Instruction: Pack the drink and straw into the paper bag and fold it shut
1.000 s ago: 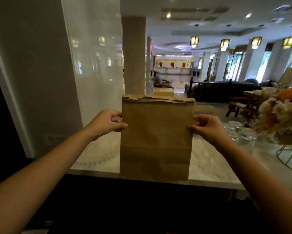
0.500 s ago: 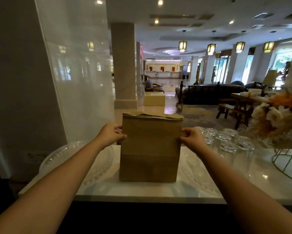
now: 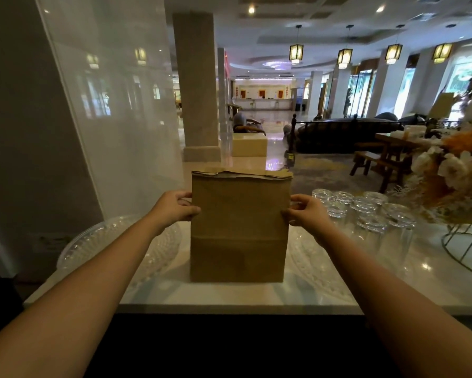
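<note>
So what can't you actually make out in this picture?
- Drink and straw: head view, not visible; the paper bag is opaque and its top is folded over.
- Fingers of the left hand and right hand: partly hidden behind the bag's sides.
- Flower arrangement: cut off by the right edge.

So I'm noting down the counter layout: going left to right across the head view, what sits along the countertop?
Clear glass platter → left hand → paper bag → right hand → upturned glasses → flower arrangement on its wire stand.
</note>
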{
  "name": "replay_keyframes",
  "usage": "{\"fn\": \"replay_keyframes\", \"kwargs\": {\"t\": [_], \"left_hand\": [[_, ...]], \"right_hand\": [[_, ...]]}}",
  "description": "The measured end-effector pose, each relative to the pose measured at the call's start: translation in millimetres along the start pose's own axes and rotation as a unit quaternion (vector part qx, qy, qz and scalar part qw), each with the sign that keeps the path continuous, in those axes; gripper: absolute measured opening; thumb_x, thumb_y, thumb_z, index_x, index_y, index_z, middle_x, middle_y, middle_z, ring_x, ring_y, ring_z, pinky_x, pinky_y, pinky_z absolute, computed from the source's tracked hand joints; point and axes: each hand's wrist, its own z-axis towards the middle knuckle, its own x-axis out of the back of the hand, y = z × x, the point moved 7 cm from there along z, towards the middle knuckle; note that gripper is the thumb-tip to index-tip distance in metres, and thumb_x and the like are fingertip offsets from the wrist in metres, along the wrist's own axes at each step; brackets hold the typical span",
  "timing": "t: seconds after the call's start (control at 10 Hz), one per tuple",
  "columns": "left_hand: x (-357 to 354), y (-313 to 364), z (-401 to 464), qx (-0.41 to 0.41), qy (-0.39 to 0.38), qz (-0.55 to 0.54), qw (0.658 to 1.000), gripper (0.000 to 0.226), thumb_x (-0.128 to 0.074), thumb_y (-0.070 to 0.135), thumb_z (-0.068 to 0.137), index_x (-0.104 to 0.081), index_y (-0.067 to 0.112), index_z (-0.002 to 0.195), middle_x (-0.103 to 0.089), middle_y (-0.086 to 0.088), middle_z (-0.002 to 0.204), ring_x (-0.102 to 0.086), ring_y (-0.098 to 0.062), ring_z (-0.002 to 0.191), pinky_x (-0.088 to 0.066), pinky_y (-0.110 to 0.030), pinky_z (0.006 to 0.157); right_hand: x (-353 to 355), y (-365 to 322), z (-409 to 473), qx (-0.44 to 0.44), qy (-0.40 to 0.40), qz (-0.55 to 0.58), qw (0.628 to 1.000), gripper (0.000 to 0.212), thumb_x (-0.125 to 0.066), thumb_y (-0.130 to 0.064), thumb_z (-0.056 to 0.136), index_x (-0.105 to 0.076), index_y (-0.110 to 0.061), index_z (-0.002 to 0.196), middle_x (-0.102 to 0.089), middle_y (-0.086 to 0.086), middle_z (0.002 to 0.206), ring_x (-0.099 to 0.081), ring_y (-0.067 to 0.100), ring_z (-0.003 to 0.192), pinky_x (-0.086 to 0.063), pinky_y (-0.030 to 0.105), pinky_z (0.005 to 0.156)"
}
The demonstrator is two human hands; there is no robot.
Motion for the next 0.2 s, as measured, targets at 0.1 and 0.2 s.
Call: {"fn": "replay_keyframes", "kwargs": {"t": [0.1, 0.2], "left_hand": [[2.6, 3.8, -5.3, 0.013, -0.013, -0.002, 1.000, 0.060, -0.067, 0.007, 0.079, -0.041, 0.009, 0.134, -0.066, -0.003, 0.085, -0.066, -0.016, 0.078, -0.053, -0.023, 0.062], [11.1, 8.7, -15.1, 0.002, 0.013, 0.007, 1.000, 0.066, -0.069, 0.012, 0.079, -0.038, 0.015, 0.136, -0.066, -0.010, 0.099, -0.066, -0.019, 0.084, -0.054, -0.026, 0.066]], "right_hand": [[4.7, -5.1, -2.6, 0.007, -0.012, 0.003, 1.000, 0.035, -0.063, -0.002, 0.081, -0.056, -0.005, 0.115, -0.065, 0.014, 0.084, -0.063, 0.020, 0.071, -0.054, 0.029, 0.064], [17.0, -14.4, -6.1, 0.013, -0.002, -0.010, 1.000, 0.039, -0.063, -0.003, 0.082, -0.052, -0.007, 0.119, -0.066, 0.016, 0.089, -0.064, 0.015, 0.067, -0.054, 0.023, 0.058]]}}
